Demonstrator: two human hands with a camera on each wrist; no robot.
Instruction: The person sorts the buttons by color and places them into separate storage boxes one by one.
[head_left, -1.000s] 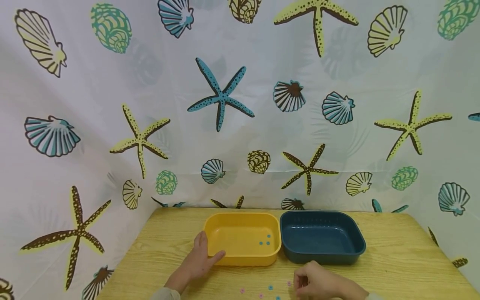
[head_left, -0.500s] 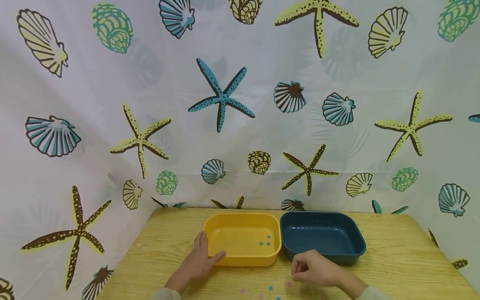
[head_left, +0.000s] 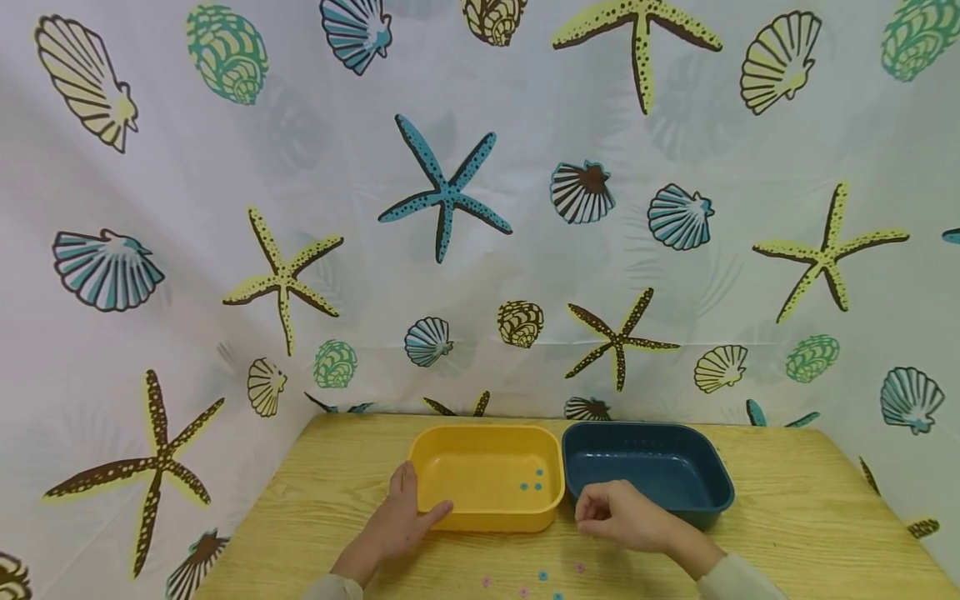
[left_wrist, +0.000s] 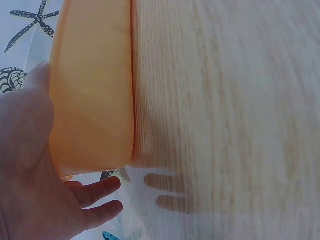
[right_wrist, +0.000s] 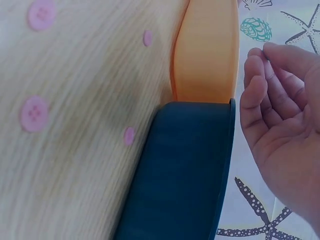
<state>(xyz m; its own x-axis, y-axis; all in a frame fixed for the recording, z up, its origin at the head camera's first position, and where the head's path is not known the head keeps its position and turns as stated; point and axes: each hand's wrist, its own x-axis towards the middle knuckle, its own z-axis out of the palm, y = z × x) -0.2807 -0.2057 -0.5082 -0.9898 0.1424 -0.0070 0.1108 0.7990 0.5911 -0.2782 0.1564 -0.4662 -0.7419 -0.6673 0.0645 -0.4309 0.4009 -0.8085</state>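
My left hand (head_left: 395, 521) rests at the near left corner of a yellow plastic tray (head_left: 495, 522), thumb along the front side and straight fingers at the left end. Three blue buttons (head_left: 537, 487) lie inside that tray, toward its right. My right hand (head_left: 626, 518) is raised over the near left edge of a dark blue tray (head_left: 652, 471). Its thumb and forefinger pinch a small button (right_wrist: 266, 54), of which only a dark sliver shows in the right wrist view. The other fingers curl loosely.
Several loose buttons lie on the wooden table (head_left: 810, 517) in front of the trays, among them a pink button (head_left: 580, 567) and a blue button (head_left: 543, 575). The two trays stand side by side. A white shell-patterned curtain (head_left: 495, 275) encloses the back and sides.
My right hand has lifted from among the buttons on the table and moved forward to the dark blue tray's near edge. The left hand has stayed at the yellow tray.
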